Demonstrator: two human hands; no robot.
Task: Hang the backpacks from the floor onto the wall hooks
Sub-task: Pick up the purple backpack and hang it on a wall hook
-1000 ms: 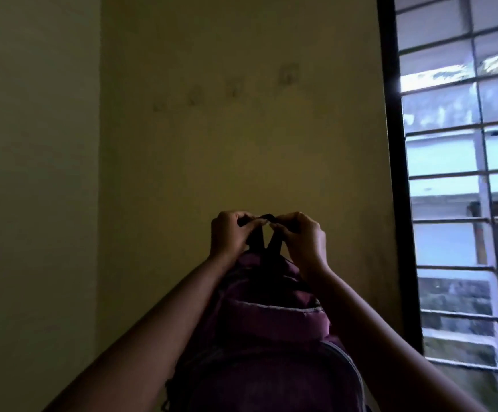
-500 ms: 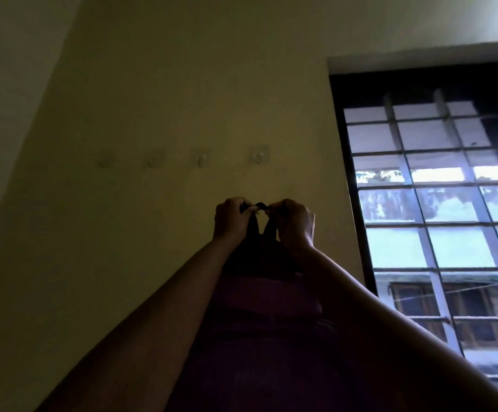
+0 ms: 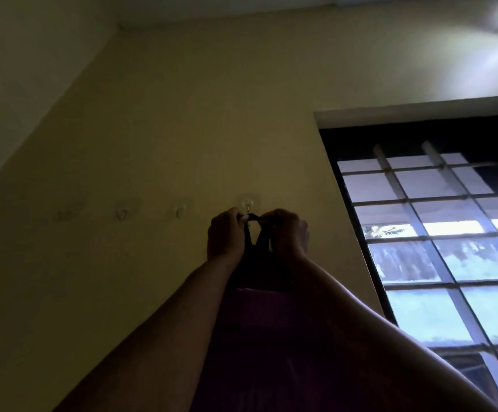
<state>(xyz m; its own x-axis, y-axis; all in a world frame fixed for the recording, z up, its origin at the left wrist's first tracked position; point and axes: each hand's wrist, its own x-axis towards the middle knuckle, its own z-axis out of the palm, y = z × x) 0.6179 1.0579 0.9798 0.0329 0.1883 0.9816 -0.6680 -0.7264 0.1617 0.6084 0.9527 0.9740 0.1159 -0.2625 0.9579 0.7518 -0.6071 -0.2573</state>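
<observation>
Purple backpack (image 3: 271, 337): hangs below both raised hands, close to the yellow wall (image 3: 182, 129). Its long axis drops straight down between the forearms, and dim light hides its detail.
Loop (image 3: 252, 217): a short dark strap at the top of the backpack, stretched roughly level between the two hands.
Left hand (image 3: 225, 233): fingers curled, pinching the left end of the loop.
Right hand (image 3: 286, 230): fingers curled, pinching the right end, at about the same height.
Hook (image 3: 248, 205): a clear stick-on hook, the rightmost in a row on the wall. It sits just above the loop, over the gap between the hands and slightly nearer the left hand.
Deciding relation: the hook lies up and toward the wall from the loop, and the strap runs side to side across the prong. Whether the strap already touches the prong cannot be told.
Step in hand: judged to be the moment of slipping the loop over the prong; the backpack's weight is on the hands, not the hook.
Next move: probably a small lift, a push toward the wall, then lowering so the strap settles behind the tip.
Risk: the strap may slide off the prong, or the stick-on hook may give under the load.
Other hooks (image 3: 121, 212): three more to the left, all bare.
Window (image 3: 435, 248): barred, to the right, well apart from the hands.
</observation>
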